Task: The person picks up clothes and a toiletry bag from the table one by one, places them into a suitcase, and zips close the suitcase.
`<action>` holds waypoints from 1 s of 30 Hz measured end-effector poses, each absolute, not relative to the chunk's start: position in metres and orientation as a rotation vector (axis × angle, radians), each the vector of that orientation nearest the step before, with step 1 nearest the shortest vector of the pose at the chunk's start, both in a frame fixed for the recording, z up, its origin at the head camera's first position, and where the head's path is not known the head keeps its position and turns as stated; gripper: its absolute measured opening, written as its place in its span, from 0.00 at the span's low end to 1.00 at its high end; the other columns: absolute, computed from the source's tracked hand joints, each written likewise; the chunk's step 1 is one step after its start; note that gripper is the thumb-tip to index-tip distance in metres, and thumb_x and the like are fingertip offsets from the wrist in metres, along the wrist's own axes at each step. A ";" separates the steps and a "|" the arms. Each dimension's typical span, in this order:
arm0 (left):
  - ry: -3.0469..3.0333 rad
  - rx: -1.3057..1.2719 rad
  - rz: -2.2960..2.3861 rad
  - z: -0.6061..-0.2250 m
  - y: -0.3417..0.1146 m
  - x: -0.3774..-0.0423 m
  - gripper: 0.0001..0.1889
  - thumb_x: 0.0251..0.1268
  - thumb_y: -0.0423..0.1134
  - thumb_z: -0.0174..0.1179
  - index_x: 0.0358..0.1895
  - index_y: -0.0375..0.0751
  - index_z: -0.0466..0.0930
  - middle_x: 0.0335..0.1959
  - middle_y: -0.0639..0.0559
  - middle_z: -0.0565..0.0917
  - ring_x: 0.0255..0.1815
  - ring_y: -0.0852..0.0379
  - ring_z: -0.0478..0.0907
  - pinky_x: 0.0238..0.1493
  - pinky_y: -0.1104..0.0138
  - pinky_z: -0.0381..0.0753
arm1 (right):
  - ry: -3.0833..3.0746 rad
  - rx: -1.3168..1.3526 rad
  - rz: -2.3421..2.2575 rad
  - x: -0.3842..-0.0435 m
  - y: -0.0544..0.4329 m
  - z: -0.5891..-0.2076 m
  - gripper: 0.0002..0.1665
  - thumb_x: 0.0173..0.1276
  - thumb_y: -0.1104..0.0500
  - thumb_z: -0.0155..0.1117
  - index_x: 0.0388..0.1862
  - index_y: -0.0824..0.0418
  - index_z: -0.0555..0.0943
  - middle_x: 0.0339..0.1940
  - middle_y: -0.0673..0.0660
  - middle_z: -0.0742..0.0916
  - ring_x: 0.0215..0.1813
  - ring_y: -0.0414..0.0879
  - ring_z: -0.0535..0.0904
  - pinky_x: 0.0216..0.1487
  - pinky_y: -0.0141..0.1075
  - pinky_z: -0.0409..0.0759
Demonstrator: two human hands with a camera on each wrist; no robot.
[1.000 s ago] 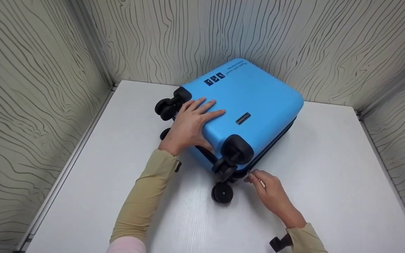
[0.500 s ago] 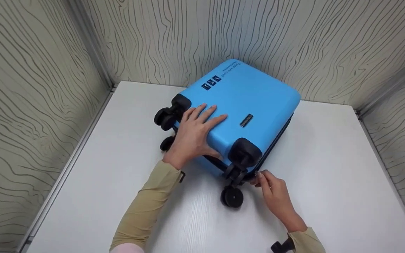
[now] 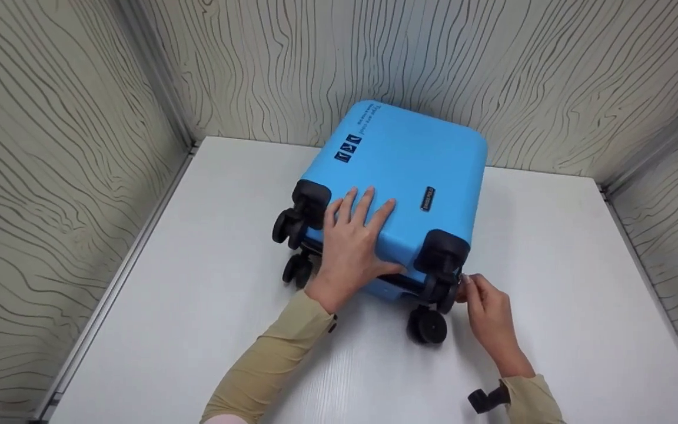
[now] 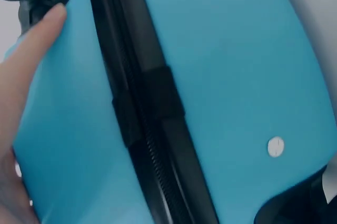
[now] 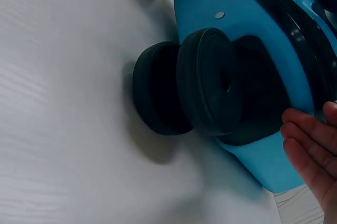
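A light blue hard-shell suitcase point(image 3: 404, 156) lies flat on the white table, wheel end towards me. My left hand point(image 3: 349, 250) rests on its near edge, fingers spread over the upper shell and thumb down on the wheel end. The black zipper point(image 4: 152, 150) runs between the two shells in the left wrist view. At the near right corner, my right hand point(image 3: 491, 309) pinches a small zipper pull, mostly hidden by the thumb and fingers. Its fingers point(image 5: 310, 139) lie against the blue shell beside a black double wheel point(image 5: 210, 81) in the right wrist view.
Black caster wheels point(image 3: 298, 269) stick out from the suitcase's near corners. Patterned wall panels point(image 3: 245, 65) enclose the white table point(image 3: 209, 235) at the back and both sides.
The suitcase has turned on the table, its wheel end swinging to the right and facing me more squarely. Both hands have moved right with it, the left still resting on the shell.
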State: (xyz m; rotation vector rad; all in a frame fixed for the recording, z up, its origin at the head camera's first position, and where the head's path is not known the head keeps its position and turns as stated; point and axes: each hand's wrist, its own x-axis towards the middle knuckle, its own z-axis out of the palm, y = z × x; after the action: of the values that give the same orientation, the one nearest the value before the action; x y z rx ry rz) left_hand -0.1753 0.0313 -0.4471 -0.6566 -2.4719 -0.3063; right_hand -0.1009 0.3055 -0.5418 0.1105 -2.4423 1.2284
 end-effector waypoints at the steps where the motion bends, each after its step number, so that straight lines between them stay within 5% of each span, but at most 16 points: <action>1: -2.456 -0.634 -0.306 -0.449 0.036 -0.174 0.61 0.31 0.81 0.72 0.75 0.56 0.70 0.75 0.42 0.68 0.76 0.39 0.60 0.72 0.48 0.56 | -2.452 0.095 1.211 -0.103 0.309 -0.540 0.16 0.82 0.64 0.52 0.33 0.62 0.83 0.26 0.49 0.87 0.30 0.40 0.84 0.28 0.26 0.75; 12: -2.519 -0.486 -0.144 -0.448 0.077 -0.154 0.56 0.45 0.75 0.71 0.78 0.51 0.66 0.76 0.40 0.65 0.77 0.39 0.58 0.72 0.49 0.57 | -2.548 0.047 1.080 -0.138 0.353 -0.530 0.17 0.83 0.60 0.52 0.37 0.65 0.84 0.22 0.53 0.80 0.23 0.43 0.71 0.24 0.29 0.67; 21: -2.548 -0.619 -0.040 -0.431 0.078 -0.155 0.35 0.68 0.50 0.68 0.77 0.53 0.67 0.75 0.46 0.68 0.75 0.46 0.64 0.69 0.55 0.66 | -2.508 0.151 0.962 -0.156 0.374 -0.531 0.14 0.66 0.82 0.50 0.39 0.70 0.81 0.31 0.62 0.85 0.32 0.50 0.74 0.38 0.29 0.67; 30: -2.745 -0.583 -0.137 -0.418 0.070 -0.165 0.45 0.56 0.63 0.73 0.78 0.71 0.63 0.79 0.44 0.61 0.78 0.29 0.51 0.76 0.45 0.49 | -2.524 0.148 0.924 -0.150 0.375 -0.533 0.18 0.63 0.84 0.50 0.39 0.67 0.79 0.29 0.59 0.83 0.31 0.51 0.72 0.36 0.29 0.66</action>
State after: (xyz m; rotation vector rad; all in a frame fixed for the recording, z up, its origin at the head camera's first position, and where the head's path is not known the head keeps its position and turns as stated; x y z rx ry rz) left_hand -0.1654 0.0698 -0.4183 -0.5832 -2.7453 -0.1371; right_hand -0.1503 0.3749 -0.5334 0.1477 -2.5237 0.9244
